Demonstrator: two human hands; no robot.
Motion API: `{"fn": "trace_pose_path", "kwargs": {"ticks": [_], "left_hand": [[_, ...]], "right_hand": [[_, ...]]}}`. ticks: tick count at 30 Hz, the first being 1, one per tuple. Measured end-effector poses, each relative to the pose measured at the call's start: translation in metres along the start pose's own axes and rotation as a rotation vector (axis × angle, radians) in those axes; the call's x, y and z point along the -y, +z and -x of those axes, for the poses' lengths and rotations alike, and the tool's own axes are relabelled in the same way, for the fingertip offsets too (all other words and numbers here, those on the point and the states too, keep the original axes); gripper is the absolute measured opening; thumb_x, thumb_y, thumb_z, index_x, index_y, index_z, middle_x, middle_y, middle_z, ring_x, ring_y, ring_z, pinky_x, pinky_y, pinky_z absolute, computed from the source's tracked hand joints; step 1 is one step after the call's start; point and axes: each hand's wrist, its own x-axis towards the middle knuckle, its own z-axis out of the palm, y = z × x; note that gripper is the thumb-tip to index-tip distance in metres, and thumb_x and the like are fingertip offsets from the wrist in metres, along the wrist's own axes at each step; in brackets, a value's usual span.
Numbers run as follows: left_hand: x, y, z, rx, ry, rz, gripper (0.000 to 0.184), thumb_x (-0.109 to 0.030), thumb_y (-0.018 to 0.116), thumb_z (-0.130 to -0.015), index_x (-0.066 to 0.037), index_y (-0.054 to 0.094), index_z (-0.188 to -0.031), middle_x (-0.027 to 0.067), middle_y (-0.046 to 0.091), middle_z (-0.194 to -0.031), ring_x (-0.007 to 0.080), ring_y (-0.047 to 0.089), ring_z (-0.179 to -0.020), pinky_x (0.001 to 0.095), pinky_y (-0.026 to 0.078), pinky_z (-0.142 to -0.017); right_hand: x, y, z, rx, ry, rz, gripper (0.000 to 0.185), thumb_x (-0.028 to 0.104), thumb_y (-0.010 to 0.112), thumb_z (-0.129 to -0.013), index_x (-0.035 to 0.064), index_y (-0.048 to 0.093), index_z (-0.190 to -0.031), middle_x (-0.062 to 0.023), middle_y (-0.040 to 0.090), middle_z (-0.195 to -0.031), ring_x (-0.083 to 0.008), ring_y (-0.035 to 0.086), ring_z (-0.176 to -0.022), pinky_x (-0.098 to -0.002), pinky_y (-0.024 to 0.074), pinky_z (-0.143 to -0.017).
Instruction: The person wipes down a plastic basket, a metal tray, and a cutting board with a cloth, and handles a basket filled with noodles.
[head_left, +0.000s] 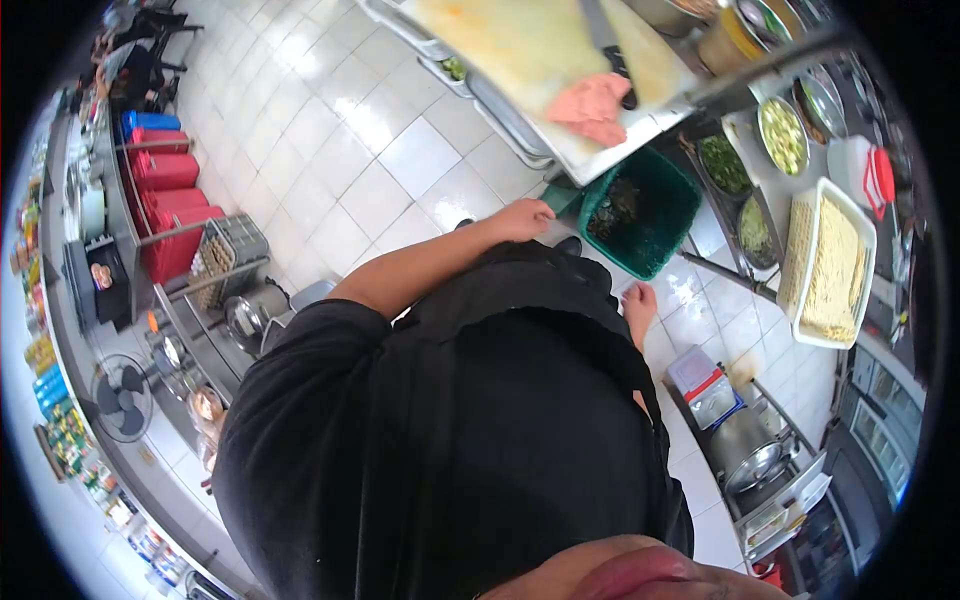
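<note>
My left hand (522, 219) hangs in front of my black apron, its fingers curled together, and nothing shows in it. It is just left of a green bin (655, 255) that holds dark scraps. On the other side, my right hand (640, 300) hangs low beside my apron, below the bin's near edge. Its visible fingers are loosely apart and hold nothing; the rest is partly hidden. Beyond the bin, a pink cloth (590, 108) lies crumpled on a white cutting board (510, 40). A knife (605, 40) with a black handle rests there, its handle beside the cloth.
To the right stand a white basket (795, 265) of yellow noodles, a bowl of chopped vegetables (782, 135) and a red-lidded container (880, 180). A large steel pot (745, 455) sits lower right. Red bins (165, 170), an egg crate (235, 250) and a fan (122, 398) are at left.
</note>
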Motion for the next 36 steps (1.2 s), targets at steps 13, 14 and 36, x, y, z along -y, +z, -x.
{"fn": "trace_pose_path", "kwargs": {"ticks": [13, 14, 36], "left_hand": [[0.181, -0.106, 0.079, -0.545, -0.393, 0.789, 0.02, -0.018, 0.061, -0.088, -0.006, 0.067, -0.102, 0.003, 0.066, -0.085, 0.0122, 0.059, -0.067, 0.0271, 0.048, -0.058], [0.184, -0.111, 0.082, -0.579, -0.424, 0.821, 0.02, -0.018, 0.059, -0.088, -0.005, 0.068, -0.1, 0.0035, 0.066, -0.083, 0.0119, 0.058, -0.066, 0.0269, 0.047, -0.058], [0.239, -0.092, -0.251, -0.727, -0.538, 0.931, 0.06, -0.027, 0.072, -0.085, -0.003, 0.048, -0.134, 0.0094, 0.063, -0.098, 0.019, 0.059, -0.082, 0.0348, 0.052, -0.067]], "right_hand": [[0.358, 0.147, -0.027, -0.081, -0.718, 0.442, 0.032, 0.015, 0.069, -0.084, 0.0006, 0.065, -0.112, -0.0163, 0.065, -0.105, -0.0335, 0.059, -0.1, -0.0401, 0.0468, -0.089], [0.367, 0.164, -0.046, -0.198, -0.818, 0.433, 0.032, 0.017, 0.069, -0.083, 0.0009, 0.065, -0.11, -0.016, 0.065, -0.105, -0.0349, 0.058, -0.101, -0.0429, 0.046, -0.09], [0.353, 0.205, -0.134, -0.372, -0.977, 0.783, 0.02, 0.014, 0.065, -0.083, 0.0098, 0.068, -0.103, -0.0108, 0.06, -0.114, -0.0334, 0.054, -0.111, -0.0489, 0.0385, -0.092]]}}
